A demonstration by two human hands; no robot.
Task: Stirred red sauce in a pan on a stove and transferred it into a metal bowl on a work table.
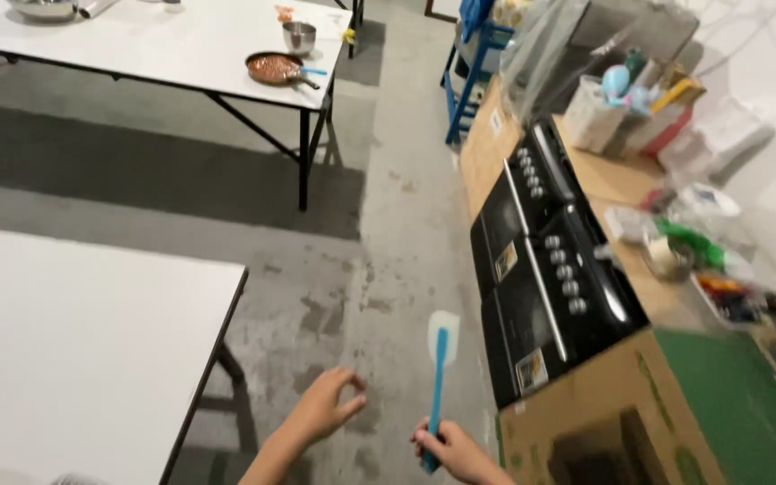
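**Spatula up, other hand free**

The right hand, at six o'clock, is clenched round the handle of a blue spatula, its pale blade pointing to twelve over the floor. The left hand, just beside at seven, hangs loose and seems to hold nothing. Ovens sit at three; a pan rests on the table at eleven.

Both hands bare, forearms bare, no sleeves visible
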